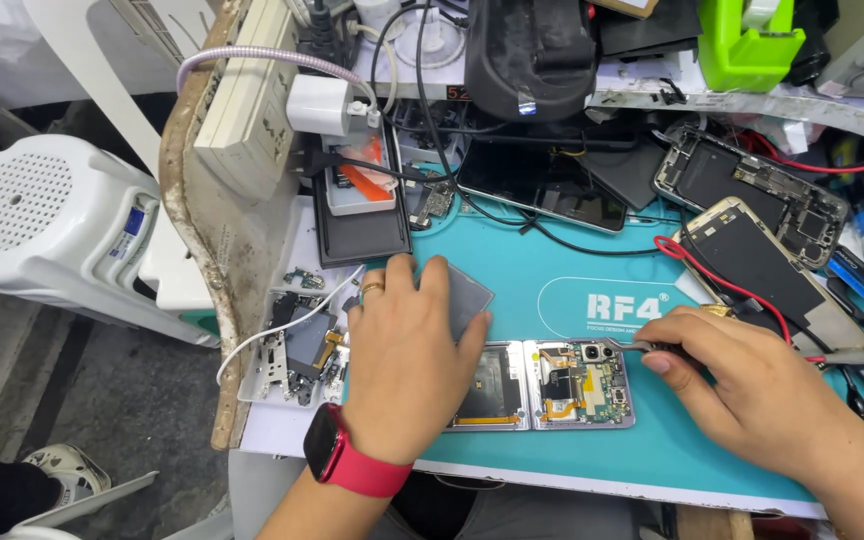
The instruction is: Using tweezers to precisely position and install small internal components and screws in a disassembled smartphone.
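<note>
An opened folding phone [552, 385] lies flat on the teal work mat [552, 270], its circuit boards and flex cables exposed. My left hand [407, 355], with a ring and a red watch on the wrist, rests palm down on the phone's left end and on a grey panel [467, 295]. My right hand [752, 385] grips metal tweezers [624, 345] whose tip touches the phone's upper right half near the camera module.
Opened phones [752, 185] and a dark phone with red wires [752, 260] lie at the right. A black phone [542, 185], cables, a white charger [317, 105] and a power strip [242, 90] crowd the back. A parts tray [297, 345] sits left; a white fan [47, 215] stands off the bench.
</note>
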